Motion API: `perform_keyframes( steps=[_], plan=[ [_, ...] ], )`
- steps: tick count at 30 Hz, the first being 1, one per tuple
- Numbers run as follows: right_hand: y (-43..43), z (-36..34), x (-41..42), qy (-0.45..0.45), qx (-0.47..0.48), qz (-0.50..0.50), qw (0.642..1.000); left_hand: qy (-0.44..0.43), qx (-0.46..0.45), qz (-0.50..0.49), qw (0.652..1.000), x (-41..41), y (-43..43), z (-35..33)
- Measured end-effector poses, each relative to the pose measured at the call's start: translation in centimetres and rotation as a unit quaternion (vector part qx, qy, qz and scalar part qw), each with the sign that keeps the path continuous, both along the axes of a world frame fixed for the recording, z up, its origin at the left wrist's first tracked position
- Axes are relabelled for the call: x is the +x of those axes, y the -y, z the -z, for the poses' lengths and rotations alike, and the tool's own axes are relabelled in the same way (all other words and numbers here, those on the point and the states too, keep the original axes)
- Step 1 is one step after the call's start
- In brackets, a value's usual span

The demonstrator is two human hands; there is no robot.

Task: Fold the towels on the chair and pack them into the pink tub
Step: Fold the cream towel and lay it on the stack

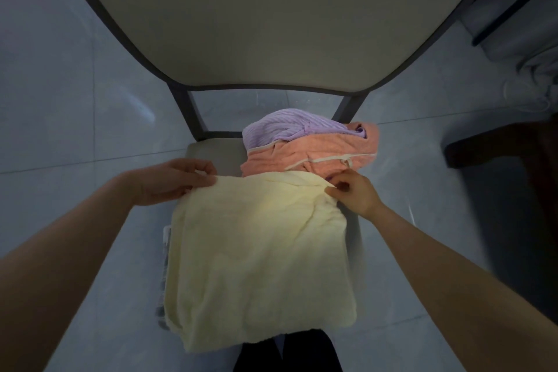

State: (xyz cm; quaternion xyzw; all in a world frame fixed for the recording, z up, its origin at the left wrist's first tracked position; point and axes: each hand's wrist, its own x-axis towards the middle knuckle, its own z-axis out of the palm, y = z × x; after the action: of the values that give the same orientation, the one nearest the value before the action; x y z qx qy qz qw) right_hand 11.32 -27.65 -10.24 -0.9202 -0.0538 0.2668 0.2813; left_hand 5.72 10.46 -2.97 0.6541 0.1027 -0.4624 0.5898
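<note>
A pale yellow towel (259, 260) lies spread over the front of the chair seat (214, 149) and hangs past its near edge. My left hand (178, 180) pinches the towel's far left corner. My right hand (353, 190) pinches its far right corner. Behind the yellow towel an orange towel (314, 152) lies crumpled on the seat, with a purple towel (287, 125) bunched on top of it at the back. The pink tub is not in view.
The chair's tall beige backrest (271, 15) fills the upper middle. Grey tiled floor (60, 100) lies all around. A dark wooden piece of furniture (507, 145) stands at the right, with pale bedding (528, 60) above it. Dark trousers (290, 353) show at the bottom.
</note>
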Motion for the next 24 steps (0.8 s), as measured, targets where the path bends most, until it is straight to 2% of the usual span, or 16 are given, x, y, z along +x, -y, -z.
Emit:
perform_keyframes(
  steps=[4,7,9,10,13,16,20,24],
  plan=[
    [0.5,-0.3,0.0,-0.019,0.011,0.019,1.000,-0.024,0.102,0.078,0.991,-1.6,2.0,0.9],
    [0.8,-0.6,-0.3,-0.001,0.068,0.054,0.996,0.034,0.148,0.086,0.985,-2.5,3.0,1.2],
    [0.9,-0.9,-0.4,0.000,0.103,0.061,0.993,0.047,0.107,0.033,0.993,-3.0,3.1,0.8],
    [1.0,-1.0,-0.4,-0.005,0.112,0.053,0.992,0.026,0.071,-0.006,0.997,-3.3,3.2,0.7],
    [1.2,-1.2,-0.4,-0.022,0.134,0.029,0.990,-0.089,-0.019,-0.059,0.994,-3.9,3.2,0.3],
    [0.9,-1.8,-0.4,-0.016,0.150,-0.002,0.989,-0.151,-0.052,-0.068,0.985,-3.3,3.1,-0.6],
    [0.4,-2.5,0.2,-0.001,0.101,-0.101,0.990,-0.148,-0.042,-0.124,0.980,-1.9,2.3,-1.8],
    [-0.1,-2.6,1.1,-0.022,0.045,-0.123,0.991,-0.125,-0.096,-0.124,0.980,-1.5,2.0,-1.7]
  ],
)
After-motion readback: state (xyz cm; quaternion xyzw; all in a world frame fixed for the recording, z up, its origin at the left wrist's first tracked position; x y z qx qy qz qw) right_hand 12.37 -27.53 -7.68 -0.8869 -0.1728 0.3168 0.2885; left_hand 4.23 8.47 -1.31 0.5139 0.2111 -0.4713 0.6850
